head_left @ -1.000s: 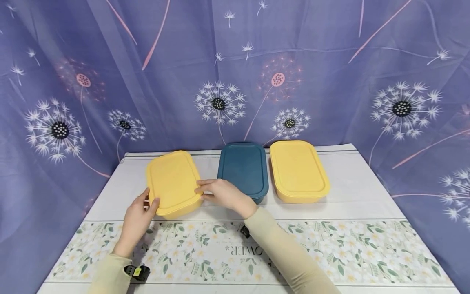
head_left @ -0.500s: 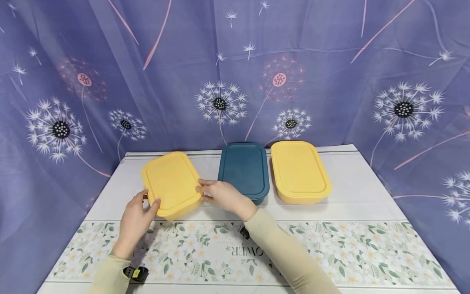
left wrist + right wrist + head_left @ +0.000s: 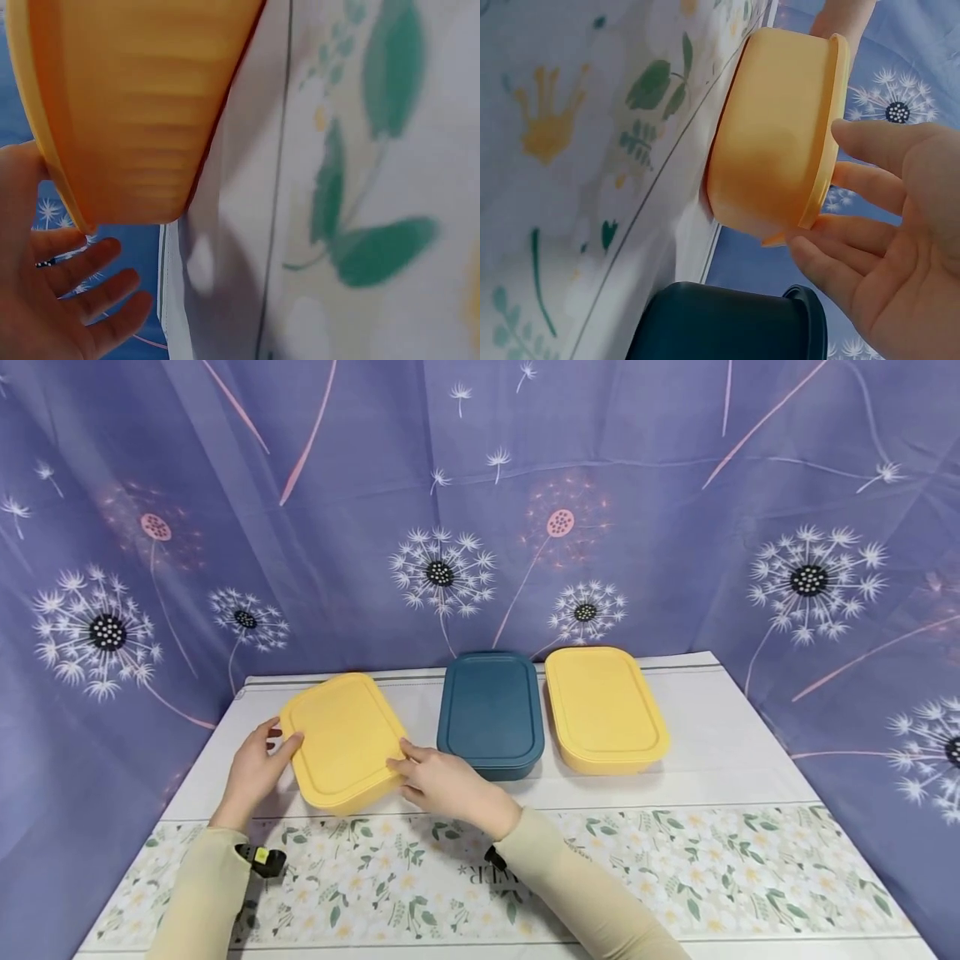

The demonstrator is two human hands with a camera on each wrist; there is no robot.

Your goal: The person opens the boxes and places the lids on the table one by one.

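Observation:
A yellow lidded food container [image 3: 345,735] sits at the left of the table, turned at an angle. My left hand [image 3: 251,772] holds its left side, thumb on the lid's edge. The left wrist view shows the container's ribbed wall [image 3: 150,112], with the index finger of the left hand [image 3: 52,277] at the lid's corner and the other fingers extended. On the opposite side my right hand [image 3: 450,785] grips the lid's rim. In the right wrist view the thumb and fingers of the right hand [image 3: 907,217] meet the container's rim [image 3: 829,142].
A dark blue lidded container [image 3: 491,714] stands just right of the right hand, with a second yellow container [image 3: 606,706] beyond it. A floral strip [image 3: 675,877] crosses the white tablecloth. Behind the table hangs a purple dandelion curtain [image 3: 480,443].
The left yellow container has turned further counterclockwise. My left hand has moved farther back along its side, while my right hand has come slightly nearer the front.

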